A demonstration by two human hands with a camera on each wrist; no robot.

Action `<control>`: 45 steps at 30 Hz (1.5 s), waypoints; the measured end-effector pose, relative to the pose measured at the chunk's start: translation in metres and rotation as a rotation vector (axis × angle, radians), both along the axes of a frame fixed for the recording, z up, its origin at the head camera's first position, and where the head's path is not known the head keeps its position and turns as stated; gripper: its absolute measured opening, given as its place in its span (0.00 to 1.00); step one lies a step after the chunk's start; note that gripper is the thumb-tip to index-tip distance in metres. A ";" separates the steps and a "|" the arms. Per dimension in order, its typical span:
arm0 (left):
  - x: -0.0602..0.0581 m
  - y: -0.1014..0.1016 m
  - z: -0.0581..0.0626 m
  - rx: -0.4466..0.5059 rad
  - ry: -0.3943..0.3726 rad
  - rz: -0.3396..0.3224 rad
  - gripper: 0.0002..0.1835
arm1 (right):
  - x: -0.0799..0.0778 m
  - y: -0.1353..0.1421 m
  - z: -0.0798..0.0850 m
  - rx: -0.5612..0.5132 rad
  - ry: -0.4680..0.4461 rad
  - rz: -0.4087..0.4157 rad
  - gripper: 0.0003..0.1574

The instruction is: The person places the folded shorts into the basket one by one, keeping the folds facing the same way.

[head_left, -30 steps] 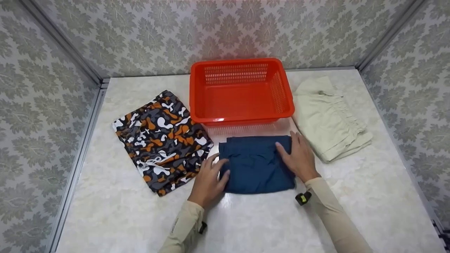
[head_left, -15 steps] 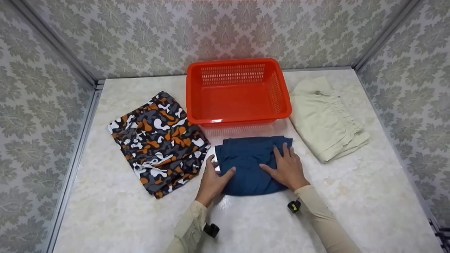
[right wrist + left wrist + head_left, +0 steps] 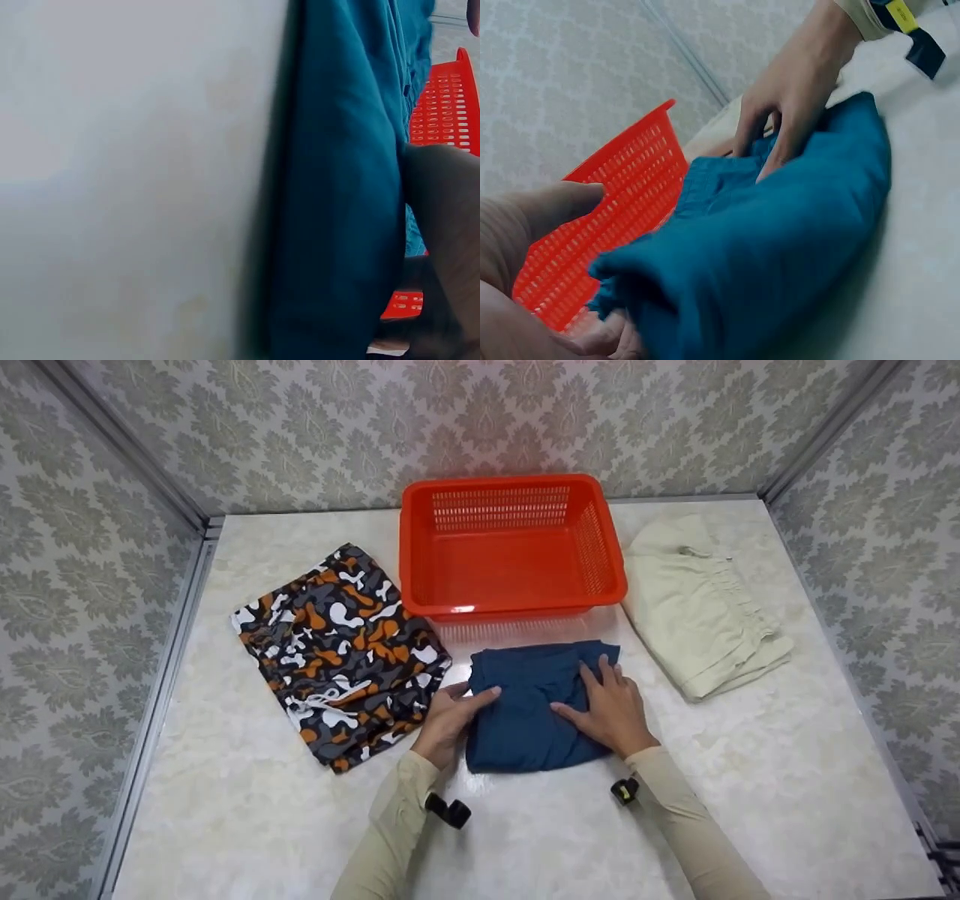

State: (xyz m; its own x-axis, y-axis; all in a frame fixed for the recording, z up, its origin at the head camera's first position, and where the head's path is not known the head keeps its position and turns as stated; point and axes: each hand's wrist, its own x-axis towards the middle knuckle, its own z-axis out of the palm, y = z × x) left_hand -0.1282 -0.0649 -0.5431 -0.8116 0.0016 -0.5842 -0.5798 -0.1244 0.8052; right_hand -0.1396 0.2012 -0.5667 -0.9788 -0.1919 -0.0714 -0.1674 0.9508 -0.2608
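Folded dark blue shorts lie in front of the red basket on the table. At their left edge is my left hand, its thumb over the top and its fingers at the side. In the left wrist view that thumb stands apart above the cloth, and the fingers reach low beside the loose folded end of the shorts. My right hand rests on the right part of the shorts with thumb and fingers spread. The right wrist view shows the thumb against the blue fold.
A red plastic basket with slotted sides stands at the back middle. Camouflage-patterned shorts in orange, black and white lie flat on the left. Folded cream-coloured pants lie on the right. Patterned walls enclose the table.
My right hand has moved left and inward from the shorts' right edge onto their top. My left hand has shifted along the left edge, its thumb now over the cloth.
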 end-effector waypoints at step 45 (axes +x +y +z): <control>-0.004 0.008 -0.025 0.046 0.167 -0.155 0.40 | -0.011 -0.009 0.023 -1.004 -0.470 -0.467 0.26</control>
State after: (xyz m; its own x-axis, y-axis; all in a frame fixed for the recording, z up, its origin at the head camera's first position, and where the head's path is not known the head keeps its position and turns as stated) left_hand -0.1322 -0.0568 -0.5685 -0.8851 0.1574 -0.4379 -0.4538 -0.0835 0.8872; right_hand -0.1510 0.1926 -0.5436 -0.8870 -0.0001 -0.4617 0.4491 0.2321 -0.8628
